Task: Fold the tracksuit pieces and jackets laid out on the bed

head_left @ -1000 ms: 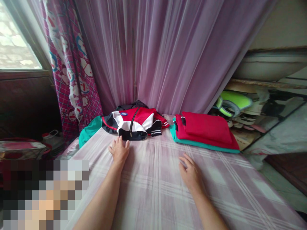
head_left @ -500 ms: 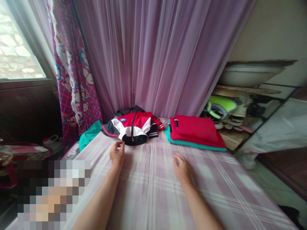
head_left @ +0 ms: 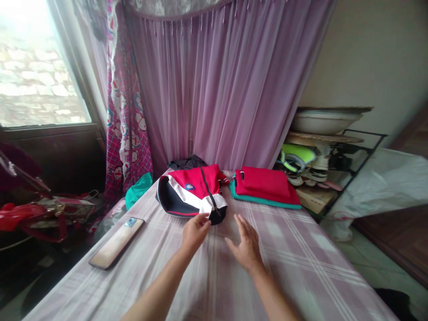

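A red, white and black zip jacket (head_left: pixel 192 187) lies bunched on the checked bed cover (head_left: pixel 214 267). My left hand (head_left: pixel 196 232) pinches the jacket's lower edge beside the zip end, thumb and fingers together. To the right of the jacket, my right hand (head_left: pixel 245 245) is raised over the cover with its fingers apart, holding nothing. Farther back on the right rests a folded red garment (head_left: pixel 267 183) on top of a folded teal one (head_left: pixel 267 202).
A phone (head_left: pixel 117 243) lies near the left edge. Teal cloth (head_left: pixel 138 189) and dark cloth (head_left: pixel 187 162) sit at the far edge, before a purple curtain (head_left: pixel 220 89). On the right stands a rack with a basin (head_left: pixel 326 121) and shoes.
The view has shifted. The jacket has turned and come nearer, its zip end pointing right. My right hand has spread its fingers and moved closer to the jacket.
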Available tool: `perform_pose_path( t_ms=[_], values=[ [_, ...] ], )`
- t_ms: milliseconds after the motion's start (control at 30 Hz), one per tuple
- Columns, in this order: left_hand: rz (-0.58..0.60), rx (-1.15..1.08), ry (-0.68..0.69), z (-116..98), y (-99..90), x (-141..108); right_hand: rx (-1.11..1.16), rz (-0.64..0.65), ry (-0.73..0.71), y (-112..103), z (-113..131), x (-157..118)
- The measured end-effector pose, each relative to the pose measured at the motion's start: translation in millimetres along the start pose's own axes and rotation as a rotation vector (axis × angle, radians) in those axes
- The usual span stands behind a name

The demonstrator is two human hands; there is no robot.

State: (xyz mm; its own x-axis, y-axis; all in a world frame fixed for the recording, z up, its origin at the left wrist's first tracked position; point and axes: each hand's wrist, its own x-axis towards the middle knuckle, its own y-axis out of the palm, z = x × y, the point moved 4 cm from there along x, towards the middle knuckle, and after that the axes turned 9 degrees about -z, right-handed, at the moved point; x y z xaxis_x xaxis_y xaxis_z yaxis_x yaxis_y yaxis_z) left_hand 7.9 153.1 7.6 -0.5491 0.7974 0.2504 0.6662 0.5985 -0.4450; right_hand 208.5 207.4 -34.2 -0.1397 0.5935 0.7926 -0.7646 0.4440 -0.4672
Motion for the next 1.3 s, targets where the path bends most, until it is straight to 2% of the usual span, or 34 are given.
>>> perform_pose_path(
  t_ms=[100,167,233,300,367,433,500,567,633,733,800,867,967,1033,1200,1300],
  values=[
    [0.132,0.066,0.102,-43.7,12.0,-35.2,-0.087,-0.039,-0.114,-28.2,29.2,-3.5],
    [0.212,0.065,0.193,-70.6,17.5,-54.2,-0.108,-0.052,-0.150,-43.6,34.3,0.6],
    [0.230,0.041,0.274,-88.8,16.1,-64.5,-0.111,-0.032,-0.180,-58.9,26.9,7.1],
    [0.201,0.059,0.370,-95.3,6.7,-64.4,-0.123,-0.021,-0.181,-80.2,7.3,14.6],
    [0.173,0.173,0.498,-90.2,-8.2,-56.4,-0.159,-0.052,-0.132,-110.2,-22.1,21.9],
    [0.181,0.372,0.590,-73.7,-23.9,-44.6,-0.213,-0.131,-0.041,-145.5,-55.7,26.6],
    [0.238,0.570,0.578,-48.5,-36.1,-33.0,-0.348,-0.265,0.173,-180.2,-90.5,25.1],
    [0.303,0.703,0.548,-22.8,-41.3,-25.9,-0.470,-0.288,0.382,-200.9,-117.7,16.9],
    [0.344,0.767,0.534,-0.9,-38.2,-22.9,-0.499,-0.156,0.479,-203.3,-134.6,7.0],
    [0.347,0.804,0.503,24.0,-25.3,-18.0,-0.433,0.084,0.451,-189.4,-144.4,-4.8],
    [0.315,0.823,0.478,34.9,-18.9,-10.0,-0.388,0.114,0.360,-182.9,-143.5,-7.6],
    [0.280,0.846,0.461,41.3,-17.3,2.1,-0.355,0.081,0.232,-180.7,-138.6,-6.7],
    [0.275,0.866,0.454,43.6,-21.0,24.1,-0.369,0.048,0.094,-182.0,-132.2,-3.4],
    [0.297,0.835,0.461,41.6,-23.5,38.0,-0.402,0.089,0.049,-182.6,-132.1,-1.6],
    [0.330,0.712,0.454,35.5,-16.6,60.8,-0.508,0.222,0.071,-185.0,-148.3,2.2],
    [0.313,0.639,0.434,31.4,-8.8,69.9,-0.551,0.284,0.082,-185.0,-158.2,19.4]
  ],
)
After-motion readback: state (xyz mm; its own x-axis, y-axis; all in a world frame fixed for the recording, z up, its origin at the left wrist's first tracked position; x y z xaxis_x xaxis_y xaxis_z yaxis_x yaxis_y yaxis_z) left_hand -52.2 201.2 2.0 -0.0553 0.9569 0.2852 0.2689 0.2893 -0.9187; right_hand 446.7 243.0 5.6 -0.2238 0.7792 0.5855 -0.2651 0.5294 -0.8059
